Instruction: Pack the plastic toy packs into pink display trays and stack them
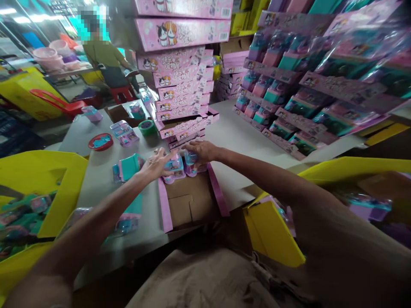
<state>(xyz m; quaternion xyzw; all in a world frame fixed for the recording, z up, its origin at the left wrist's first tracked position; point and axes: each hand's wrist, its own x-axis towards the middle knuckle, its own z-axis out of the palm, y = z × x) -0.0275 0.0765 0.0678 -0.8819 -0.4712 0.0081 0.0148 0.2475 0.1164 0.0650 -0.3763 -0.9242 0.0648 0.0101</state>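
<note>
A shallow pink cardboard tray box (183,209) with a brown inside lies open on the table in front of me. At its far end sit two small clear-plastic-covered toy packs, side by side. My left hand (156,164) is closed around the left toy pack (175,166), which has a pink-purple base. On the right, my right hand (202,150) grips the other toy pack (190,164) from above, its fingers curled over the top. The packs' undersides are hidden.
Behind the tray rises a stack of pink printed boxes (183,81). Filled display trays (282,85) are piled at the right. Left on the table are a green tape roll (147,127), a red dish (100,141) and loose toy packs. Yellow bins (272,231) flank the table. A person (104,60) sits beyond.
</note>
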